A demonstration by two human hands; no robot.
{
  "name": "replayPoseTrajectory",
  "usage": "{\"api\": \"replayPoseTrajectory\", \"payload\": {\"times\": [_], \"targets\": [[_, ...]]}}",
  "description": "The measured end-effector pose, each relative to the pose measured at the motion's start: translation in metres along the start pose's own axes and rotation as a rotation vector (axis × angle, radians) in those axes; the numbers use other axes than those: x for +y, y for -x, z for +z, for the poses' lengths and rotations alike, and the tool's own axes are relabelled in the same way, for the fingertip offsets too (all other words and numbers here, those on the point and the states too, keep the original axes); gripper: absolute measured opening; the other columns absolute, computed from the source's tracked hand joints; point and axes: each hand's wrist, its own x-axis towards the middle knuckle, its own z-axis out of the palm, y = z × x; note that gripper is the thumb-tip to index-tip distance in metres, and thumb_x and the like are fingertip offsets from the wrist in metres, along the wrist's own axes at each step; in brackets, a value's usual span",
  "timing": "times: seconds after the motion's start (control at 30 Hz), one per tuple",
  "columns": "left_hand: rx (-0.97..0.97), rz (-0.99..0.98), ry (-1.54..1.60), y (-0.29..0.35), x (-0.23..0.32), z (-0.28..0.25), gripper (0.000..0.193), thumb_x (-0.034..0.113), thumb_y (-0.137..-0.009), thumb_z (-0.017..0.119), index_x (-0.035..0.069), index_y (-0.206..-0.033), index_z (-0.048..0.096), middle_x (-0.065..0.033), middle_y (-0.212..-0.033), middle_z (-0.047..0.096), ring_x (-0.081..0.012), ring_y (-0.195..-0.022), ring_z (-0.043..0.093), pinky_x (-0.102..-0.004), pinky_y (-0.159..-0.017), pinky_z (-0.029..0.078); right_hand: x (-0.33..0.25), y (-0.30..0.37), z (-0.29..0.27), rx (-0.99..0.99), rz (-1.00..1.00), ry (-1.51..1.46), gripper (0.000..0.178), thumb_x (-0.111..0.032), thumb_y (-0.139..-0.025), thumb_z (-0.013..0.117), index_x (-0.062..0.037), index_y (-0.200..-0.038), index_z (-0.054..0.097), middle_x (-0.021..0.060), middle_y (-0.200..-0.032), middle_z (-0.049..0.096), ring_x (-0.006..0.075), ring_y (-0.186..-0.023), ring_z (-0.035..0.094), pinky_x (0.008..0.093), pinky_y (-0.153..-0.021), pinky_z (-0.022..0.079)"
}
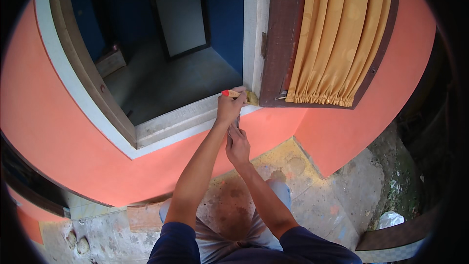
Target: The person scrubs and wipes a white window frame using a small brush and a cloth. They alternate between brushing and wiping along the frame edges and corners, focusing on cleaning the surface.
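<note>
My left hand [230,107] is closed around a paintbrush [227,93] with a pale, red-ended handle. Its yellowish bristles point right, at the lower right corner of the window frame [176,120]. Just below, my right hand [238,145] is closed, its fingers around something thin and dark [238,121] that points up toward my left wrist. Most of that thing is hidden, so its kind is unclear. To the right of the brush, a brown window sash [278,44] hangs swung outward on its hinge.
Gold curtain cloth [337,39] covers the sash. The wall [181,173] is salmon pink with a white band around the opening. Inside stands a pale door [181,10]. Below lies a stained concrete floor [312,200], with slippers [82,244] at left and a crumpled white plastic bag [390,220] at right.
</note>
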Motion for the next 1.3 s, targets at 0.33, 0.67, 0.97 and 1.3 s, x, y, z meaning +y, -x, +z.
{"api": "replayPoseTrajectory", "payload": {"times": [0.33, 0.67, 0.97, 1.3], "targets": [[0.022, 0.143, -0.348, 0.006, 0.016, 0.014, 0.025, 0.018, -0.094, 0.069, -0.003, -0.106, 0.075, -0.0138, -0.079, 0.075, -0.0214, -0.072, 0.075, -0.0347, -0.069, 0.058, 0.001, 0.001, 0.001, -0.027, 0.026, -0.030, 0.040, 0.000, -0.090, 0.062, -0.0040, -0.130, 0.066, 0.0131, -0.131, 0.069, 0.0378, -0.114, 0.064, 0.0482, -0.086, 0.058], [0.052, 0.116, -0.446, -0.001, 0.025, 0.011, 0.023, 0.014, -0.091, 0.068, -0.002, -0.105, 0.075, -0.0177, -0.080, 0.076, -0.0267, -0.075, 0.077, -0.0393, -0.065, 0.060, -0.003, -0.005, -0.015, -0.103, 0.060, -0.053, 0.039, -0.001, -0.091, 0.061, -0.0034, -0.129, 0.066, 0.0184, -0.110, 0.072, 0.0382, -0.097, 0.068, 0.0506, -0.078, 0.058], [0.201, 0.042, -0.028, 0.057, 0.021, -0.032, 0.037, 0.032, -0.109, 0.057, 0.002, -0.127, 0.070, -0.0045, -0.086, 0.070, -0.0126, -0.079, 0.068, -0.0285, -0.073, 0.054, -0.024, -0.016, -0.062, -0.247, 0.293, -0.605, 0.021, -0.007, -0.098, 0.063, 0.0019, -0.117, 0.066, 0.0145, -0.086, 0.070, 0.0192, -0.072, 0.067, 0.0341, -0.065, 0.053], [0.279, 0.153, -0.074, 0.051, 0.042, -0.073, 0.034, 0.032, -0.110, 0.056, 0.002, -0.100, 0.065, -0.0011, -0.081, 0.063, -0.0110, -0.073, 0.056, -0.0299, -0.068, 0.047, -0.052, -0.083, -0.066, -0.268, -0.059, -0.389, 0.046, -0.006, -0.091, 0.069, -0.0015, -0.135, 0.060, 0.0166, -0.096, 0.068, 0.0308, -0.083, 0.070, 0.0401, -0.074, 0.058]]}}
